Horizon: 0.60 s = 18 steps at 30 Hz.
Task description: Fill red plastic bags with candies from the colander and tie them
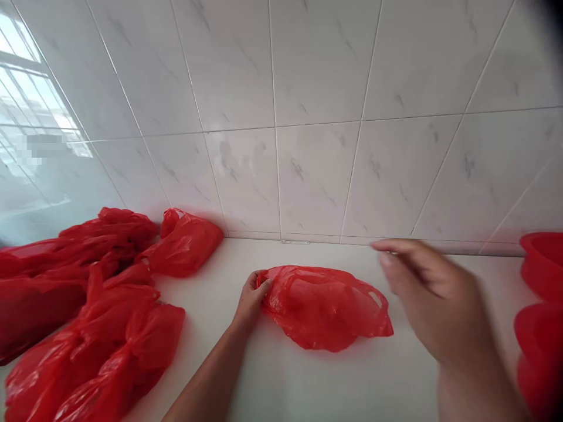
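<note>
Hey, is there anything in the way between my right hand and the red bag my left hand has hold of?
Nothing visible. Between your right hand and the red bag, only white tabletop shows. Your left hand grips the bag's opposite end; the other red bags lie beyond it.

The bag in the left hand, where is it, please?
The bag lies on the white surface just right of centre in the head view, between the left hand gripping it and the right hand.
</note>
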Tool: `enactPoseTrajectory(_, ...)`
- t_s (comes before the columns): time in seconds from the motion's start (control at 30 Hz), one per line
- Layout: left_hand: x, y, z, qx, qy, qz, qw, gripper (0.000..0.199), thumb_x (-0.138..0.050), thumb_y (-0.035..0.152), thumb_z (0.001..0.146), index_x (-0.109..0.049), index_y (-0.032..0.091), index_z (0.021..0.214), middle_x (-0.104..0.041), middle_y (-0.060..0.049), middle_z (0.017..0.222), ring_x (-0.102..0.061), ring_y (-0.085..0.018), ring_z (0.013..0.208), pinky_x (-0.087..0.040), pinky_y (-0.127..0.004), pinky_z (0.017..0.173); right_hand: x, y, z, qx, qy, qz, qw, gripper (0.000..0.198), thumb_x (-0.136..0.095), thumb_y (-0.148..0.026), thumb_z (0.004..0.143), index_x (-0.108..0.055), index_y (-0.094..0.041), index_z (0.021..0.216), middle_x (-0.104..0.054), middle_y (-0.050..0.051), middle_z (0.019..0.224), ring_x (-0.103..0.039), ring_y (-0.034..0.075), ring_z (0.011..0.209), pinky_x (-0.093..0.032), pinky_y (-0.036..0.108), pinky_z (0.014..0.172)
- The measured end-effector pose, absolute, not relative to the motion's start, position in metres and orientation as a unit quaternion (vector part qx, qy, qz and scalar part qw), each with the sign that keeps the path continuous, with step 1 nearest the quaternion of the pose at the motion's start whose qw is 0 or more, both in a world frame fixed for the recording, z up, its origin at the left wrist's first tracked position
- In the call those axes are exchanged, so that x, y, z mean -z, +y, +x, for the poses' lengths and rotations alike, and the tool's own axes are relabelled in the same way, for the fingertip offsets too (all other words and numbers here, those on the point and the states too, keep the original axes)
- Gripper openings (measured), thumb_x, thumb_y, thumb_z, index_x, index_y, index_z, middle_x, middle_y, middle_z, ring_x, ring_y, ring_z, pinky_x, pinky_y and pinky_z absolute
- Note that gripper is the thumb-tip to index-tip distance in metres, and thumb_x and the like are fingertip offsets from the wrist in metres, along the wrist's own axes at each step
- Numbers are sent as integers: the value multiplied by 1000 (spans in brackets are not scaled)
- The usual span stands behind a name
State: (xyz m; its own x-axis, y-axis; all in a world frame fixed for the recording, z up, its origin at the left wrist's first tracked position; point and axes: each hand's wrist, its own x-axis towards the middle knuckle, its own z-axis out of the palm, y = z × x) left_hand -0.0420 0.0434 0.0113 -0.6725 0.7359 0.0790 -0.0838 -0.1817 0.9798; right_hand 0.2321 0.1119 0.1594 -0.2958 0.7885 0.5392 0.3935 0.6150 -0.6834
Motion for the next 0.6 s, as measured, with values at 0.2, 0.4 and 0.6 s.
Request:
enactPoseTrajectory(0.2, -9, 43, -41, -697, 583, 304, 287, 38, -69, 40, 68, -59, 18, 98, -64, -1, 80, -61, -16, 68, -49, -27, 63, -80, 142, 179, -204, -878, -403, 155, 21, -47, -29, 86, -65, -26, 96, -65, 0, 86, -60, 16, 73, -40, 26, 61)
enactPoseTrajectory(0.4, -14, 42, -38, -701, 620, 298, 188, 42, -61, 39, 76, -53, 18, 112, -62, -7, 99, -61, -20, 88, -50, -34, 76, -33, 136, 166, -114, -919, -371, 64, 25, -62, -28, 77, -65, -22, 101, -59, 8, 105, -55, 23, 97, -42, 29, 70)
enactPoseTrajectory(0.6, -60, 35, 0, -506, 600, 586, -205, 20, -53, 14, 82, -62, 21, 98, -64, -6, 98, -58, -18, 95, -45, -36, 89, -40, 135, 167, -134, -920, -366, 44, 25, -59, -24, 75, -64, -20, 99, -60, 9, 103, -57, 24, 92, -42, 29, 65)
